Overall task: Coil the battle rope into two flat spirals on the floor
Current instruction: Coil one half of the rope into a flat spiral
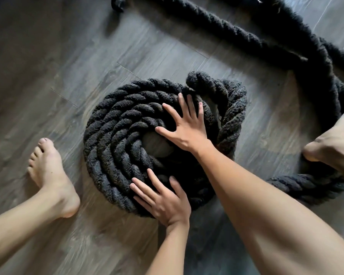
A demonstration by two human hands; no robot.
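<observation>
Battle rope spiral (115, 147) flat on floor (48, 76), several turns wound. Right hand (187, 130) fingers splayed, pressing just right of spiral centre. Left hand (163, 201) fingers spread on near rim. Loose rope tail (234, 116) curves along spiral's right edge, nearer right hand.

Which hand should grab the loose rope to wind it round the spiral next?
Probably the right hand. It lies flat nearest the loose rope bulging off the spiral. The left hand presses the near edge.
</observation>
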